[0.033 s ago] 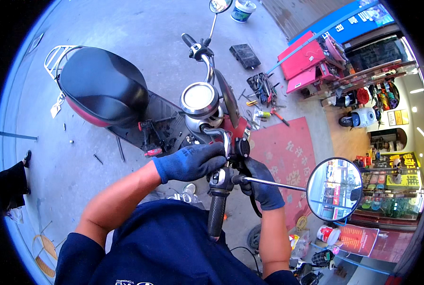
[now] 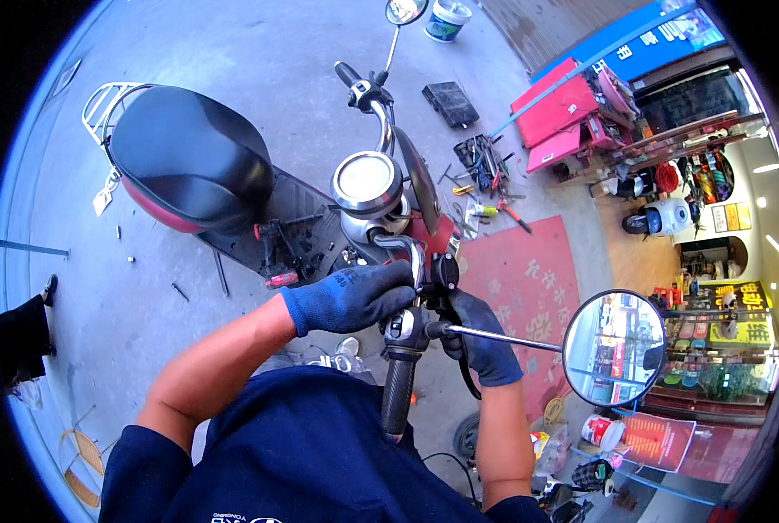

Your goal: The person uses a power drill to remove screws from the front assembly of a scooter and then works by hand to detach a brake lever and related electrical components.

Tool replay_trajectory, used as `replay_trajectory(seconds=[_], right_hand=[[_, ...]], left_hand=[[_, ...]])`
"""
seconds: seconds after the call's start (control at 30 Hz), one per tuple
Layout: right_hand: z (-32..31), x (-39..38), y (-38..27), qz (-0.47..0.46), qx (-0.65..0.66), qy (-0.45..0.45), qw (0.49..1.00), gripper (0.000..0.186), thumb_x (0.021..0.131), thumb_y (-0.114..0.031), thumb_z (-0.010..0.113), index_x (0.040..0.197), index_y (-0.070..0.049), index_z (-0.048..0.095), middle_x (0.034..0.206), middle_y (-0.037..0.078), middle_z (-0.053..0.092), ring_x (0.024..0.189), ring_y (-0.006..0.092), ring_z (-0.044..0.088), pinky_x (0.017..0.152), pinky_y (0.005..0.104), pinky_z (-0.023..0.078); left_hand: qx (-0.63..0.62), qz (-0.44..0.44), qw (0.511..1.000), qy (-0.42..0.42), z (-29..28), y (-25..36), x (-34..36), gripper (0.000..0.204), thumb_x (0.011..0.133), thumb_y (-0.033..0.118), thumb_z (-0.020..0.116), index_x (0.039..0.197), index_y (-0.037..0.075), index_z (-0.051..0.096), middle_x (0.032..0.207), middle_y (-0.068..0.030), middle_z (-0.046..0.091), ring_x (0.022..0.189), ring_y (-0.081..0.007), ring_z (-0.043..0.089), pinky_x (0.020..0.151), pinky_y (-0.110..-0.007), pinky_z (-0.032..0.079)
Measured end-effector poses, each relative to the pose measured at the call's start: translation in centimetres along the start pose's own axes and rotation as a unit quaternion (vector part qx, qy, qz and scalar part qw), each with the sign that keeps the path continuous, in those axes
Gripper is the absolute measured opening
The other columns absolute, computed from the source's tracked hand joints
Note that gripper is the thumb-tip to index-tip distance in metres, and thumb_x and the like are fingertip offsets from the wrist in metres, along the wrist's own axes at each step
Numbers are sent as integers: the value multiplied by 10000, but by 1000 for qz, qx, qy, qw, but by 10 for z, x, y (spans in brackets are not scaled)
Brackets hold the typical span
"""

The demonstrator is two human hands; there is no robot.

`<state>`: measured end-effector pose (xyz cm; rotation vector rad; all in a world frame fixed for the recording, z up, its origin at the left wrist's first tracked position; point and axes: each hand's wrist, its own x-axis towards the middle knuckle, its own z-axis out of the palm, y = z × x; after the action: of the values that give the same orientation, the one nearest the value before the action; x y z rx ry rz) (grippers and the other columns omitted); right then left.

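At the left hand [image 2: 350,302], fingers [image 2: 396,279]: bunched against the chrome handlebar [image 2: 416,254]; clamped or merely touching, impossible to judge.
Right hand [image 2: 487,342]: curled beneath the mirror stem [image 2: 529,341], fingertips hidden; apart or together, unclear.
Black control block [image 2: 444,272]: between both hands, seemingly under two-handed work; next, probably calls for small, steady movements.
Left forearm [image 2: 219,357]: slanting in from lower left.
Right forearm [image 2: 505,436]: rising nearly straight.
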<state>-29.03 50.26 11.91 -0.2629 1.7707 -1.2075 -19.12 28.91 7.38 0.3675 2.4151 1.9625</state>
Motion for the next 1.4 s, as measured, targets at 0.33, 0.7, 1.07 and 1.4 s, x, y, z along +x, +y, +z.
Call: replay_trajectory(seconds=[0.33,0.7,1.07,1.4], right_hand=[[5,-4,17,119,192,29,974,343,973,-413,365,952,-122,546,528,-59,416,368,42,329,328,197,245],[18,-16,12,86,151,73,982,342,962,-419,394,1070,-144,567,535,-56,413,378,57,340,347,204,269],[20,-14,1,92,138,80,983,371,958,-432,396,838,-129,572,512,-30,426,368,87,364,347,234,293],[19,-16,5,72,133,82,985,340,959,-438,405,964,-137,561,547,-61,419,384,51,342,349,201,281]], left_hand=[[36,3,987,158,26,-5,-5,173,926,179,527,1040,50,544,834,-138,590,745,-260,585,717,-352,484],[162,91,962,199,27,-7,-10,165,828,132,644,977,78,597,846,-130,624,745,-328,625,648,-375,504],[-30,-30,976,216,30,2,-6,172,872,170,627,967,40,566,807,-108,629,714,-181,611,641,-336,494],[-48,-60,975,210,30,6,-3,214,908,210,575,977,10,541,809,-171,599,733,-214,606,662,-346,477]])
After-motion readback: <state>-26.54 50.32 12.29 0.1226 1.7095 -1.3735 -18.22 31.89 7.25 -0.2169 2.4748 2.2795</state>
